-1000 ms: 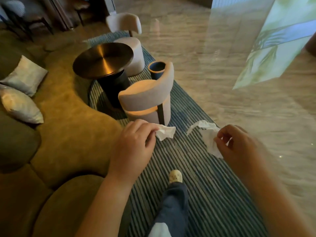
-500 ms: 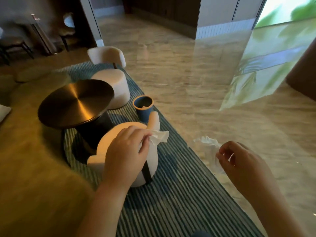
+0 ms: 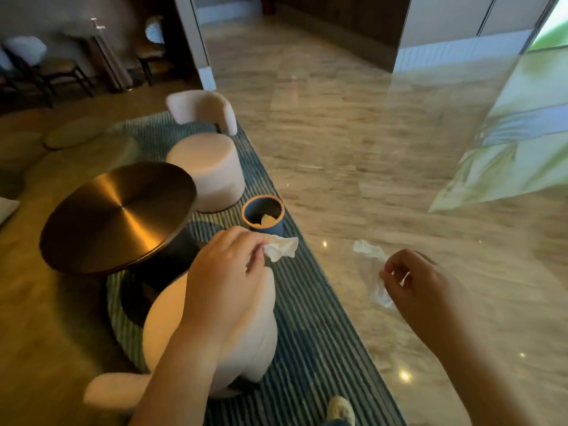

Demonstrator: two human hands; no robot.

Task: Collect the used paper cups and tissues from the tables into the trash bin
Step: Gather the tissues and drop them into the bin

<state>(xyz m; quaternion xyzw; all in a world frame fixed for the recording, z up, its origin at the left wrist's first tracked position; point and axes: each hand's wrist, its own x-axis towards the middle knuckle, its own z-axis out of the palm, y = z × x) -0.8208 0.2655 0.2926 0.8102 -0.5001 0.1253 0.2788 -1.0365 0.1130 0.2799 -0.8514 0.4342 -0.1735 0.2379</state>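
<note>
My left hand (image 3: 227, 275) pinches a crumpled white tissue (image 3: 281, 248) that sticks out to the right of its fingers. My right hand (image 3: 415, 281) pinches a second white tissue (image 3: 370, 265), which hangs below and to the left of the fingers. A blue trash bin (image 3: 262, 215) with a tan rim stands on the striped rug just beyond my left hand; something pale lies inside it. Both hands hover in the air, short of the bin.
A round metal-topped table (image 3: 118, 215) stands at left. A white stool (image 3: 206, 175) sits behind the bin, another white chair (image 3: 215, 333) lies under my left arm. The striped rug (image 3: 307, 333) borders the marble floor (image 3: 384, 179). My shoe (image 3: 339, 410) shows at the bottom.
I have walked closer to the bin and table, which now look larger and nearer. Both hands still hold their tissues, now close above the bin.
</note>
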